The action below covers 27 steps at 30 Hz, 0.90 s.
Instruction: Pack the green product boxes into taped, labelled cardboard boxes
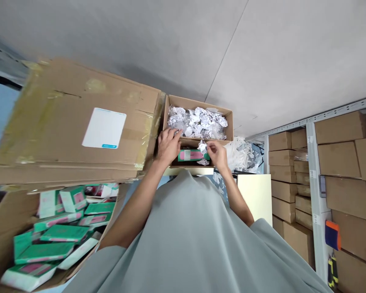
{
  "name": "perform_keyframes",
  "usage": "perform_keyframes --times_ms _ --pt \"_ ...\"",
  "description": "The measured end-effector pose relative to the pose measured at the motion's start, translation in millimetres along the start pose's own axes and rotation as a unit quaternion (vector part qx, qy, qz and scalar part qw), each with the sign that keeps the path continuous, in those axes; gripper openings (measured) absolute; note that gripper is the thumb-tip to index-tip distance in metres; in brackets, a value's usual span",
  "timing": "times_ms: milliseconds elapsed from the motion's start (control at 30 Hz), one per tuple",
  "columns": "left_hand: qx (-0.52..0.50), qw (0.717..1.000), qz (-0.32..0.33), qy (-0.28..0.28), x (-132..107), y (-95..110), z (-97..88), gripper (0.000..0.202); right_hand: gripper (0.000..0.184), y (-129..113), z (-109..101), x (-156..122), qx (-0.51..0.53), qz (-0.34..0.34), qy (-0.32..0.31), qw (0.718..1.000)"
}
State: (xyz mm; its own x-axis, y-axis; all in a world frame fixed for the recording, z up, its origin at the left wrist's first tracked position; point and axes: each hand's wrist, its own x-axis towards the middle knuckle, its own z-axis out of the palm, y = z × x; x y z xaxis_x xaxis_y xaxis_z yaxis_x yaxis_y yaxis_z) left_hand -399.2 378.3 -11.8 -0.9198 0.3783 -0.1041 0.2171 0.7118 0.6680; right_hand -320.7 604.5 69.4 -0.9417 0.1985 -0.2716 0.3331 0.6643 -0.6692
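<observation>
My right hand (pixel 218 156) pinches a crumpled piece of white paper (pixel 202 146) between thumb and fingertips. It hangs over a small cardboard box right in front of me. Inside that box lies a green and pink packet (pixel 191 154), with another crumpled paper scrap (pixel 203 162) at its right end. My left hand (pixel 168 147) rests near the left end of the same box, fingers stretched out and apart. Just beyond, a larger cardboard box (pixel 230 122) is filled with crumpled white paper (pixel 201 122) and some clear plastic.
At left stands a big taped carton (pixel 134 122) with a white label. Below it, an open carton (pixel 6 219) holds several green and pink packets (pixel 65 232). White shredded filler (pixel 239 152) lies at right, near shelves (pixel 314 183) stacked with brown boxes. A wall rises behind.
</observation>
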Motion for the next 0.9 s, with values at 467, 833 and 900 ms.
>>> perform_keyframes --times_ms 467,833,900 --pt "-0.015 0.970 -0.237 -0.044 -97.6 -20.1 -7.2 0.075 0.049 39.1 6.1 -63.9 -0.188 0.216 0.076 0.955" --pt "0.004 0.954 -0.229 -0.194 -103.7 -9.6 -12.9 0.034 0.039 56.0 22.3 -114.6 -0.068 0.312 -0.005 0.948" --pt "0.018 0.956 -0.201 -0.211 -103.5 -4.2 -3.4 0.036 0.039 63.5 17.1 -139.8 -0.056 0.338 0.014 0.939"
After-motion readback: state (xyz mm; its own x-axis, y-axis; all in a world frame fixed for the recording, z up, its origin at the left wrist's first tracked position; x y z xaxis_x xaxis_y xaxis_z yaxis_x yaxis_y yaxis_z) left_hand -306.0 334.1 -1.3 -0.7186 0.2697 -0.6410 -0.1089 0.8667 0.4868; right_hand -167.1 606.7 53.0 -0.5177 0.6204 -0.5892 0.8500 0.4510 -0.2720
